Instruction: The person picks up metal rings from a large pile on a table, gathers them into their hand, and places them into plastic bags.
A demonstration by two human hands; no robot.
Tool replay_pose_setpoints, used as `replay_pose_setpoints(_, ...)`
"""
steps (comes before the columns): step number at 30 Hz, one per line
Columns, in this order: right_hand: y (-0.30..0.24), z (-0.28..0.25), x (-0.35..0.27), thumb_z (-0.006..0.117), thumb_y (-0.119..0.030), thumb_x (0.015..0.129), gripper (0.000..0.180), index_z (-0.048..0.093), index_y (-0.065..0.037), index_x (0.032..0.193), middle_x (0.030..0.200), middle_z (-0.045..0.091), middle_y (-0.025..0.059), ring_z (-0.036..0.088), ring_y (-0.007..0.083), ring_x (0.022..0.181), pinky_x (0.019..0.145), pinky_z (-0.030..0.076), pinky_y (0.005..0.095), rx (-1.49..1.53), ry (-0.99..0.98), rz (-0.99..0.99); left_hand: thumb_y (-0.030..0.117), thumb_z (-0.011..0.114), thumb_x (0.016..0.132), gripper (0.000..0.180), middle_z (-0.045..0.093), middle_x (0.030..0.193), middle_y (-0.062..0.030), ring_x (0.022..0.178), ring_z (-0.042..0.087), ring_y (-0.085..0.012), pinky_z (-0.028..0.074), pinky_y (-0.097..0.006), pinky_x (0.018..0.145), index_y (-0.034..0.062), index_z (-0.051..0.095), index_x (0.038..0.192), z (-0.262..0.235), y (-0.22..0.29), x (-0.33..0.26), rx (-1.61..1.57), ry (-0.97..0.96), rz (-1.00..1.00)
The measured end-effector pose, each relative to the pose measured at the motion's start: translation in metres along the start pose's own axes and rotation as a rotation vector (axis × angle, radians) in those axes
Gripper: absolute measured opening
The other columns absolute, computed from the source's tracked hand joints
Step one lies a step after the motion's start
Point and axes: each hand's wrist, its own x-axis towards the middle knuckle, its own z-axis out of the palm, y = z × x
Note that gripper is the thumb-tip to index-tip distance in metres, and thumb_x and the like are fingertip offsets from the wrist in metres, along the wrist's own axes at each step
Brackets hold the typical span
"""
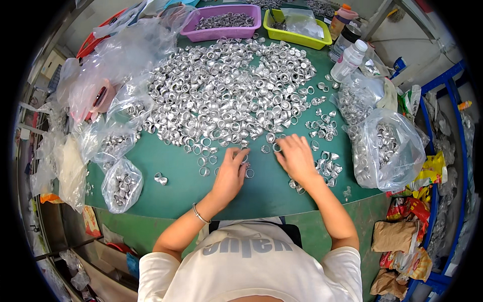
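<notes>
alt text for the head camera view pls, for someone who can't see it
A person's left hand and right hand rest flat on a green table, fingers among loose metal rings at the near edge of a big ring pile. Clear bags of rings and plastic trays surround it.

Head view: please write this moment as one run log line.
left hand on metal rings | right hand on rings | green table

Clear bags of metal rings at the tabletop's right edge, more clear bags along its left edge, crumpled red-yellow wrappers beyond the right edge
</notes>
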Motion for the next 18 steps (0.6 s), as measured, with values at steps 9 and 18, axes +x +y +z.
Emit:
replay_pose_setpoints(9,0.029,-0.033,-0.029,0.070,-0.018,0.073,0.024,0.059,0.000,0.085,0.085,0.060,0.0135,0.053,0.0291,0.090,0.079,0.038,0.0411,-0.223,-0.190,0.341,0.002,0.069,0.076,0.034,0.056,0.094,-0.0099,0.074,0.056,-0.0215,0.046,-0.030,0.064,0.0014,0.058,0.108,0.003,0.013,0.008,-0.213,-0.071,0.012)
replay_pose_setpoints(18,-0.018,-0.063,-0.014,0.062,-0.002,0.078,0.018,0.064,-0.002,0.096,0.087,0.061,0.0087,0.056,0.0217,0.083,0.070,0.043,0.0295,0.832,-0.119,0.252,0.009,0.071,0.080,0.034,0.062,0.092,-0.0037,0.079,0.057,-0.0082,0.048,-0.021,0.071,-0.0052,0.061,0.109,0.015,0.014,0.015,-1.006,-0.429,-0.487)
